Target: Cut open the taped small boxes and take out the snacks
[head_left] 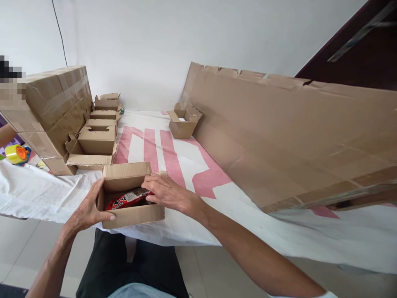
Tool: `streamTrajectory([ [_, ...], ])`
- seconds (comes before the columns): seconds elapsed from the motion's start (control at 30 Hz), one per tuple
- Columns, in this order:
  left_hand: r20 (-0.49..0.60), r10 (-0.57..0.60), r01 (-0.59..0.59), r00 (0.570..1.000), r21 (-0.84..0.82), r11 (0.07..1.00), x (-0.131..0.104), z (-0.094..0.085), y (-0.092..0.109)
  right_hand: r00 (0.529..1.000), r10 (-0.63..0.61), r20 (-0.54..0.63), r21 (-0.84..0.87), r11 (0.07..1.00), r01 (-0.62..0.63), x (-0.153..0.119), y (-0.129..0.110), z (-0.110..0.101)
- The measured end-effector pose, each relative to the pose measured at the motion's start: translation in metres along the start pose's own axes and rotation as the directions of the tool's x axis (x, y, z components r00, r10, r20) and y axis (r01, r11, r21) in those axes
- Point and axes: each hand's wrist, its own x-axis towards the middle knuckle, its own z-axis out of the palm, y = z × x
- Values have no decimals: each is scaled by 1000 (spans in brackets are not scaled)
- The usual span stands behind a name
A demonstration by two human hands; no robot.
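An open cardboard box [133, 218] sits at the table's front edge, with a shiny red packet [125, 200] with white lettering lying inside. My left hand [88, 207] grips the box's left end, thumb over the front wall and fingers along the side. My right hand [161, 190] reaches over the right end of the box, its fingers closed around the packet's right end, which they hide. A torn flap shows just behind the right hand.
Several open cardboard boxes [96, 145] line up at left beside a wall of taped cartons [60, 97]. A small open box [182, 128] stands at the back against a large cardboard panel [294, 136]. Yellow tape [15, 154] lies far left, near another person's arm [6, 134].
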Motion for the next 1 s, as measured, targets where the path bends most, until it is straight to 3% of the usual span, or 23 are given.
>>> streamTrajectory([
  [0.23, -1, 36, -36, 999, 38, 999, -2, 1, 3, 993, 92, 69, -152, 985, -80, 12, -14, 11],
  [0.4, -3, 61, -61, 998, 36, 997, -3, 3, -1, 986, 61, 155, -237, 971, -23, 15, -28, 4],
  [0.63, 2, 60, -60, 998, 24, 998, -6, 5, 0, 992, 44, 120, -265, 964, -11, 18, -22, 14],
  [0.73, -9, 60, -60, 998, 10, 998, -6, 6, -2, 985, 98, 141, -263, 963, -58, 23, -19, 13],
  [0.87, -18, 36, -36, 999, -12, 999, -3, 6, -3, 989, 142, 50, -72, 988, -138, 23, -13, -5],
  [1.0, -18, 41, -41, 999, -19, 999, 0, 5, 1, 971, 177, -161, 387, 916, -103, 16, 2, -22],
])
